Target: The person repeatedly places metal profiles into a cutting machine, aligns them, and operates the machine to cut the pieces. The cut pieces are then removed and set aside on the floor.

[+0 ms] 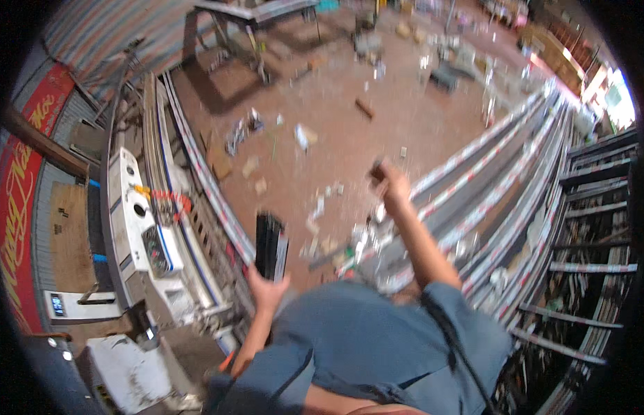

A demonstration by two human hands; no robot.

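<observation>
My left hand grips the lower end of a short bundle of black metal profile pieces, which stands nearly upright above my fingers. One side of the bundle shows a light grey strip. My right hand is stretched out over the floor, apart from the bundle. Its fingers are curled, and a small dark spot shows at their tips. Blur hides whether that is an object.
A long white machine with a coiled orange hose runs along my left. Long wrapped profiles lie to my right, beside a storage rack. Scraps litter the brown floor. A metal-framed table stands farther off.
</observation>
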